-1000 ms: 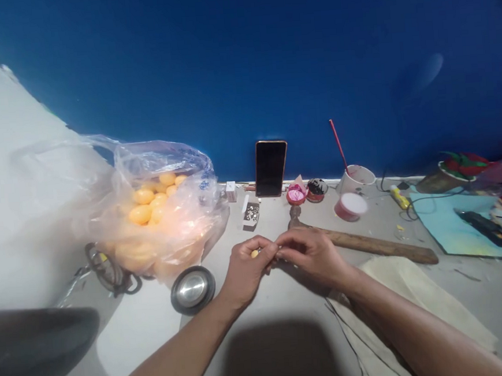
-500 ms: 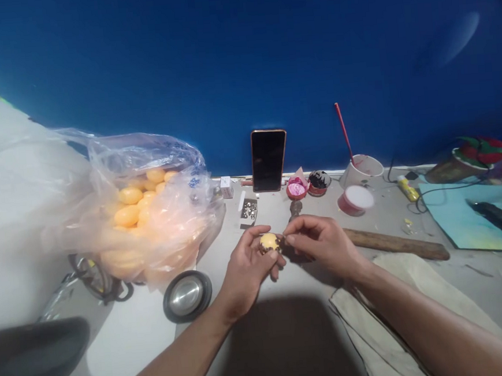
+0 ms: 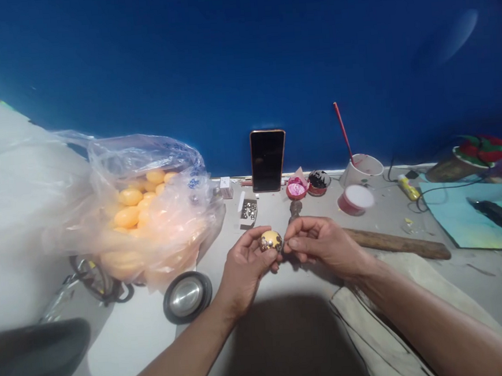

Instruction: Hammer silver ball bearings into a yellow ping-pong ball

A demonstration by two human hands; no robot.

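The ball [image 3: 271, 241] is coloured pale yellow (patterned with dark patches and silvery dots); the wall [image 3: 207, 70] is painted deep blue; the stick [image 3: 343, 132] is coloured red.

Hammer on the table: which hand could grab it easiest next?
Right, probably: the hammer lies just beyond the right hand, while the left hand is farther off, holding a yellow ball. Whether the right hand pinches something, I can't tell.

Grey tabletop [image 3: 274, 209]: phone [image 3: 268, 160] upright near blue wall [image 3: 224, 68]. Clear plastic bag [image 3: 179, 217] of yellow balls [image 3: 127, 217] at left. Hammer [image 3: 397, 243] lying at right, cloth [image 3: 378, 317] nearer viewer.
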